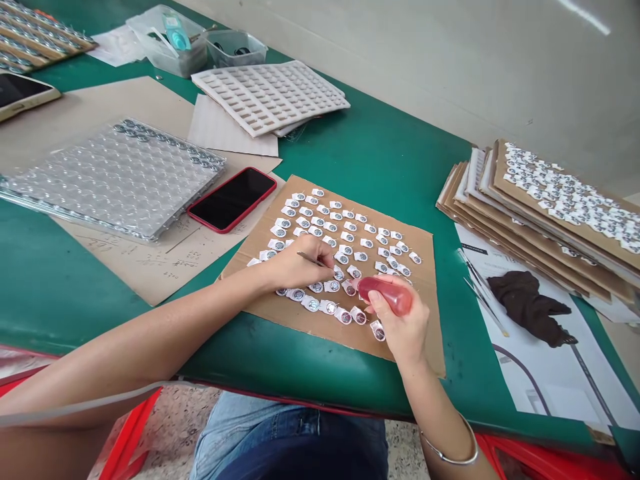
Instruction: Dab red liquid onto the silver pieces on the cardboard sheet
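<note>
My left hand (300,262) is closed around thin dark tweezers (311,258), their tip low over the middle of a cardboard sheet (320,323). In my right hand (407,327) is a small squeeze bottle (387,295) with red liquid, tilted so its nozzle points left and down at one of the small parts. Rows of these small round metallic parts on white tabs (327,307) cover the cardboard. Bottle nozzle and tweezer tip are close together. Whether either touches a part I cannot tell. My left fingers hide some of the parts.
Left of the cardboard lie a red-cased phone (233,199) and a clear blister tray (110,177). White foam trays (273,97) and plastic tubs (235,50) are farther back. At right are stacked cardboard sheets (545,233), a dark cloth (530,307) and more tweezers (483,293).
</note>
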{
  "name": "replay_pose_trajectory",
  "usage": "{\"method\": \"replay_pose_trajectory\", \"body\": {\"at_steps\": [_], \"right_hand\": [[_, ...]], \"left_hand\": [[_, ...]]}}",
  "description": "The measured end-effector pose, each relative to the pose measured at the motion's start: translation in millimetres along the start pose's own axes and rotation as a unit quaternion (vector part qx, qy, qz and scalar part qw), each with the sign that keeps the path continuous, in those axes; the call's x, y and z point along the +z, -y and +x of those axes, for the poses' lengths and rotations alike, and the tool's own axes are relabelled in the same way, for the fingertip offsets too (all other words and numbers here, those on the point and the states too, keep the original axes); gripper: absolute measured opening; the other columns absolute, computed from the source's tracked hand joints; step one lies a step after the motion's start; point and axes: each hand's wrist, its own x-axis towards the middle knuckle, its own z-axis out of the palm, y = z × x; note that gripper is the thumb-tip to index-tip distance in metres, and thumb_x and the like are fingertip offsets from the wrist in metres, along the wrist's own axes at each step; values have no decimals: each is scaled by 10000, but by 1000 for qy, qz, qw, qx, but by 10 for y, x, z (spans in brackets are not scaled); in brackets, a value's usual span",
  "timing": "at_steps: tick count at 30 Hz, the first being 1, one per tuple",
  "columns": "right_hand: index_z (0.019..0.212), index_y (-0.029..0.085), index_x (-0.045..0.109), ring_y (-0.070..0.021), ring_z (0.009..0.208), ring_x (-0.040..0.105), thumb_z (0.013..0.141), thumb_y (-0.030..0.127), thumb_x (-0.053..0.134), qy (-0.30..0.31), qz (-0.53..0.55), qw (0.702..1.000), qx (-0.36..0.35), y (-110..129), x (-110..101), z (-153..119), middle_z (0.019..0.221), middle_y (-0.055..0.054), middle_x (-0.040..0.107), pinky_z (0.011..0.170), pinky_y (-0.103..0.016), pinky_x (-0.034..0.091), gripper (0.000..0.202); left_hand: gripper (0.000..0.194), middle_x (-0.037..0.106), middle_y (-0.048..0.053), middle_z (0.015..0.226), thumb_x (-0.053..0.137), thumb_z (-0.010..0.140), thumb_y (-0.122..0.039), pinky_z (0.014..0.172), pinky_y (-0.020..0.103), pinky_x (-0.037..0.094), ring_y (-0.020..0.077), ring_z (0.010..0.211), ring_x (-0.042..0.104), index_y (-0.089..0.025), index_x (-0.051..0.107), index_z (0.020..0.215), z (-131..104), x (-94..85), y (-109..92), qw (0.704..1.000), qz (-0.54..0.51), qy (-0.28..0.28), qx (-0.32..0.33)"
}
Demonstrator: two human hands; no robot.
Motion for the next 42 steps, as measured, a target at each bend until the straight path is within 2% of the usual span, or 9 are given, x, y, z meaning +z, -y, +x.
{"method": "replay_pose_trajectory", "body": {"at_steps": [11,23,42], "right_hand": [[1008,203,638,-262,929,681,731,364,702,8,-9,1000,-18,-4,-3,-2,979,-85,700,659,-350,581,326],[1010,209,637,-228,789,703,735,364,699,16,-1,1000,-13,-14,-2,-8,993,-81,697,570,-324,574,322],[1005,207,633,-267,971,666,739,357,690,33,-2,999,-28,-29,7,-4,1025,-88,686,708,-377,575,311]], "left_hand": [[92,604,3,632,566,682,-151,480,198,373,92,549,511,-137,655,664,-17,-2,4,1000,-6,4,15],[97,612,2,634,563,683,-145,474,190,369,89,548,507,-136,657,662,-13,-3,2,1000,4,2,22],[83,585,-1,589,580,673,-152,451,186,355,85,525,487,-126,655,647,-14,-10,-59,1000,-11,-1,-1]]}}
